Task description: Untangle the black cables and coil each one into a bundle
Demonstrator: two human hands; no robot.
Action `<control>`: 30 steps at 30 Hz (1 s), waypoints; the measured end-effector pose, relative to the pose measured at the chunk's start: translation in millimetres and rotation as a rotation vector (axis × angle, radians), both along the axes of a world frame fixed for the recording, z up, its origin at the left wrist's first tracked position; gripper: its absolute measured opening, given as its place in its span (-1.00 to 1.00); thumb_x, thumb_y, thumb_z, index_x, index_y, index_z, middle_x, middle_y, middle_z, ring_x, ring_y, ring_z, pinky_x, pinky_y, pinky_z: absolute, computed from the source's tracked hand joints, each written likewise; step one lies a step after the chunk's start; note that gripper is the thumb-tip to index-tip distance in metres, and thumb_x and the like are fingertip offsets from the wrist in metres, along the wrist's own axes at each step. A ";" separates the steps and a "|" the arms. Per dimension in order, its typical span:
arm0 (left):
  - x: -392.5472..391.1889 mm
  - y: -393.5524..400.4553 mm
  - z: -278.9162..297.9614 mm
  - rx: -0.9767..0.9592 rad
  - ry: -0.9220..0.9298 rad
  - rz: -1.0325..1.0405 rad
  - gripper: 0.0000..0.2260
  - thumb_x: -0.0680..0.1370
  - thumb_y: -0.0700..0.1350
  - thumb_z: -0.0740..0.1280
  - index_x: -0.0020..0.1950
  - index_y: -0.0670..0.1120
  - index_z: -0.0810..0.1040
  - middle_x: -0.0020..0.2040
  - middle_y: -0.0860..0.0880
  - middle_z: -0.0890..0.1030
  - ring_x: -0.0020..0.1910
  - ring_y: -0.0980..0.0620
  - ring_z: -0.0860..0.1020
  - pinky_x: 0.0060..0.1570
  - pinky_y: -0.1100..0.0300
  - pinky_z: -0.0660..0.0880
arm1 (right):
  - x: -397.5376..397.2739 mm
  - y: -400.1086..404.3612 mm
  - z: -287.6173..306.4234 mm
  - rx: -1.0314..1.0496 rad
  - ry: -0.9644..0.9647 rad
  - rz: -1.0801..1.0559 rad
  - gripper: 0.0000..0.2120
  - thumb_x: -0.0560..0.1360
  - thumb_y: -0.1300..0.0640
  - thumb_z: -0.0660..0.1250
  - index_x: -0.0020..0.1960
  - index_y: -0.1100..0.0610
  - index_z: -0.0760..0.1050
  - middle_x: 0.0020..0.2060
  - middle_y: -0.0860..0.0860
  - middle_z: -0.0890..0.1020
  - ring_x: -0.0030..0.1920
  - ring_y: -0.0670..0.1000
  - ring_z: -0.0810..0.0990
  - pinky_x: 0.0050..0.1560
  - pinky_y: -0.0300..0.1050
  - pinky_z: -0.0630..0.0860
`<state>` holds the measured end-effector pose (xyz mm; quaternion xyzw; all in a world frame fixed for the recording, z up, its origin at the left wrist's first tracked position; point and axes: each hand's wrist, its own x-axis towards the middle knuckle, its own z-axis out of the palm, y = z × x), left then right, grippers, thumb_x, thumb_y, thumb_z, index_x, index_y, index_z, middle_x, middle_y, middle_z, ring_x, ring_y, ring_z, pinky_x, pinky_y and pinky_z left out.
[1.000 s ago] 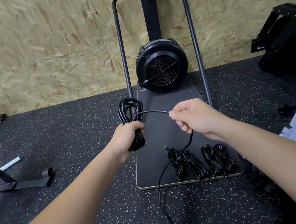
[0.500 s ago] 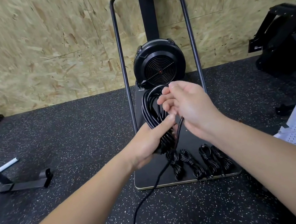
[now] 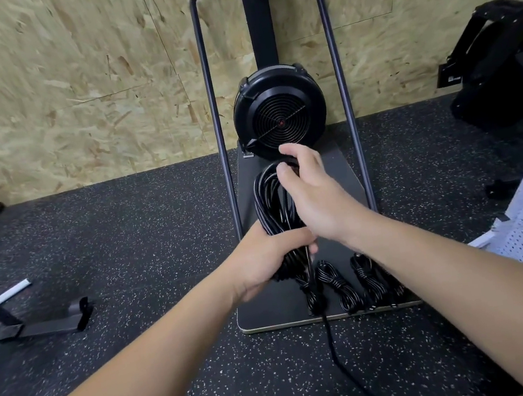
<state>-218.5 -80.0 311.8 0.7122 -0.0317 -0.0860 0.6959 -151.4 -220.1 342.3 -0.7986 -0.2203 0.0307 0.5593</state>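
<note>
While the left hand [image 3: 263, 262] grips the coil [image 3: 275, 206], the right hand [image 3: 314, 196] pinches its top loop.

No text, label, brand or number can be read anywhere.

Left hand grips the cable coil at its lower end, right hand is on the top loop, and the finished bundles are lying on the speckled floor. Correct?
Not quite. The head view shows the finished bundles lying on the black board, not the speckled floor. The left hand does grip the cable coil low, and the right hand is on its top loop.
</note>
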 end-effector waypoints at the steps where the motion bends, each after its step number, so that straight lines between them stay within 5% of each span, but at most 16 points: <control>1: 1.2 0.3 -0.7 0.010 -0.011 0.028 -0.95 0.65 -0.32 0.40 0.01 -0.25 0.64 -0.16 -0.20 0.63 -0.18 -0.09 0.61 -0.16 0.12 0.61 | 0.8 -0.5 0.3 -0.006 0.017 0.036 -0.44 0.79 -0.21 0.07 0.74 -0.13 0.07 0.69 -0.25 0.11 0.65 -0.01 0.27 0.66 0.13 0.21; 3: 8.4 4.4 -0.2 -0.026 -0.049 0.077 -0.94 0.67 -0.32 0.39 0.00 -0.26 0.62 -0.17 -0.21 0.60 -0.17 -0.11 0.64 -0.07 0.05 0.64 | 0.8 -2.1 1.5 0.062 0.113 0.076 -0.29 0.74 -0.35 0.11 0.77 -0.22 -0.10 0.70 -0.29 0.08 0.48 -0.03 0.50 0.50 0.08 0.47; 5: 19.3 12.5 2.1 -0.156 -0.081 0.145 -0.92 0.68 -0.29 0.38 0.09 -0.31 0.60 -0.16 -0.20 0.56 -0.13 -0.11 0.66 0.12 -0.13 0.66 | -1.9 -1.8 -4.9 0.136 0.244 0.089 -0.21 0.68 -0.43 0.15 0.77 -0.18 -0.05 0.55 -0.18 0.39 0.08 -0.09 0.68 0.16 -0.14 0.69; 7: 30.8 25.1 2.1 -0.277 -0.072 0.278 -0.91 0.68 -0.26 0.40 0.11 -0.29 0.59 -0.13 -0.21 0.56 -0.11 -0.13 0.65 0.16 -0.20 0.67 | -2.9 -1.6 -17.4 0.137 0.400 0.198 -0.23 0.65 -0.45 0.22 0.67 0.00 0.25 0.28 -0.12 0.62 0.07 -0.10 0.73 0.35 -0.04 0.63; 9: 38.3 40.8 2.0 -0.329 -0.035 0.410 -0.90 0.67 -0.22 0.43 0.13 -0.22 0.58 -0.10 -0.18 0.60 -0.14 -0.10 0.62 -0.06 -0.05 0.69 | -3.5 -4.9 -27.3 0.045 0.553 0.381 -0.36 0.64 -0.36 0.35 0.51 0.06 0.44 0.27 0.00 0.71 0.20 -0.07 0.75 0.47 0.14 0.54; 11: 43.6 55.0 0.3 -0.434 -0.008 0.444 -0.90 0.66 -0.21 0.45 0.12 -0.21 0.59 -0.06 -0.14 0.62 -0.19 -0.04 0.58 -0.12 0.05 0.63 | -3.4 -14.8 -32.5 -0.193 0.520 0.511 -0.50 0.63 -0.20 0.47 0.39 0.11 0.52 0.14 0.05 0.77 0.18 -0.09 0.73 0.46 0.03 0.51; 13: 46.0 67.4 1.1 -0.518 -0.003 0.473 -0.95 0.65 -0.23 0.45 0.09 -0.20 0.64 -0.05 -0.10 0.63 -0.20 0.01 0.58 -0.08 0.06 0.60 | -1.7 -21.5 -36.8 -0.341 0.402 0.561 -0.65 0.64 -0.05 0.51 0.22 0.20 0.60 -0.08 0.10 0.74 -0.04 -0.04 0.67 0.22 -0.10 0.53; 16: 46.4 84.2 4.7 -0.567 0.021 0.456 -0.85 0.68 -0.21 0.42 0.24 -0.20 0.65 -0.08 -0.03 0.59 -0.23 0.07 0.53 -0.12 0.14 0.58 | 3.0 -26.5 -31.2 -0.218 0.322 0.482 -0.78 0.69 0.14 0.42 0.01 0.32 0.62 -0.27 0.14 0.47 -0.24 0.05 0.46 -0.12 -0.09 0.54; 18: 43.2 95.1 10.6 -0.506 0.027 0.389 -0.76 0.71 -0.11 0.42 0.33 -0.17 0.64 -0.11 0.02 0.53 -0.25 0.11 0.47 -0.18 0.21 0.55 | 6.6 -30.0 -18.9 -0.129 0.242 0.402 -0.80 0.68 0.14 0.43 -0.02 0.25 0.70 -0.32 0.10 0.45 -0.28 0.09 0.36 -0.17 0.06 0.42; 23: 25.3 103.0 21.6 -0.156 0.077 0.211 -0.68 0.67 0.04 0.46 0.28 -0.17 0.65 -0.16 0.01 0.51 -0.26 0.08 0.45 -0.21 0.19 0.48 | 8.6 -33.7 2.9 0.139 0.190 0.313 -0.76 0.66 0.08 0.49 -0.10 0.22 0.72 -0.42 0.07 0.29 -0.34 0.11 0.14 -0.23 0.05 0.12; 27: 11.0 81.8 17.2 0.041 0.175 0.007 -0.83 0.55 0.00 0.52 0.05 -0.07 0.71 -0.17 -0.03 0.57 -0.25 0.03 0.51 -0.22 0.15 0.49 | 5.1 -27.6 5.7 -0.005 0.009 0.181 -0.78 0.62 -0.05 0.53 -0.12 0.05 0.78 -0.39 0.02 0.65 -0.35 -0.09 0.45 -0.20 -0.14 0.37; 30: 5.2 61.1 16.5 0.264 0.246 -0.157 -0.68 0.45 -0.08 0.61 0.13 -0.14 0.65 -0.06 -0.02 0.63 -0.15 0.08 0.59 -0.11 0.17 0.54 | 7.0 -25.8 6.2 -0.014 -0.113 0.116 -0.81 0.53 -0.02 0.63 -0.20 0.04 0.77 -0.38 -0.06 0.69 -0.37 -0.14 0.51 -0.25 -0.24 0.42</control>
